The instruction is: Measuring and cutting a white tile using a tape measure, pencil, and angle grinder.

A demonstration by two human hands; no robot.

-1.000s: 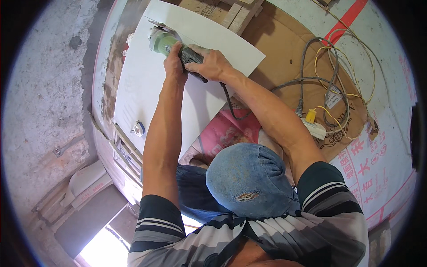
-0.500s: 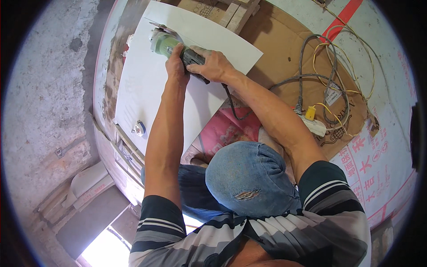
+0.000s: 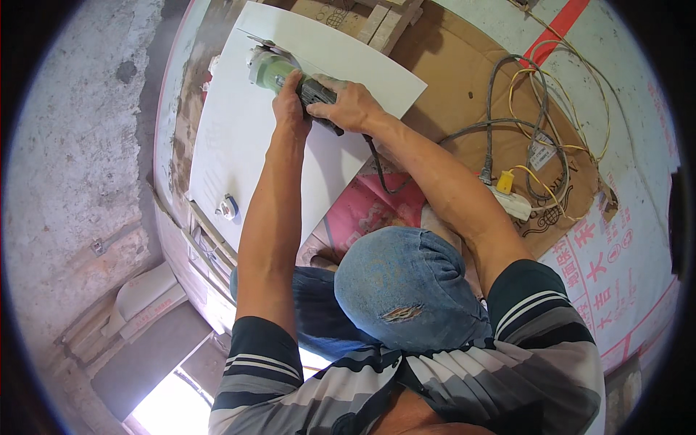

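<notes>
A green and black angle grinder (image 3: 274, 73) is held over a large white tile (image 3: 366, 81) near its far left end. My left hand (image 3: 291, 104) is wrapped round the green front of its body. Farther back, my right hand (image 3: 348, 106) grips the black rear part, thumb and fingers closed about it. At the grinder's head a disc meets the tile by a thin line that runs along its surface. A black cord leaves the tool's rear and hangs down past the tile's near edge. A small white and blue object (image 3: 227, 208) lies on the tile's near left part.
Brown cardboard (image 3: 453, 65) lies beneath and right of the tile, with a wooden block (image 3: 391, 29) beyond. To the right are coiled cables (image 3: 542, 138) and a white power strip (image 3: 513, 203) with a yellow plug (image 3: 505, 181). A rough concrete wall (image 3: 80, 145) stands left.
The grinder and both hands have shifted very slightly to the right. Both hands keep their grip, and the tile lies as before.
</notes>
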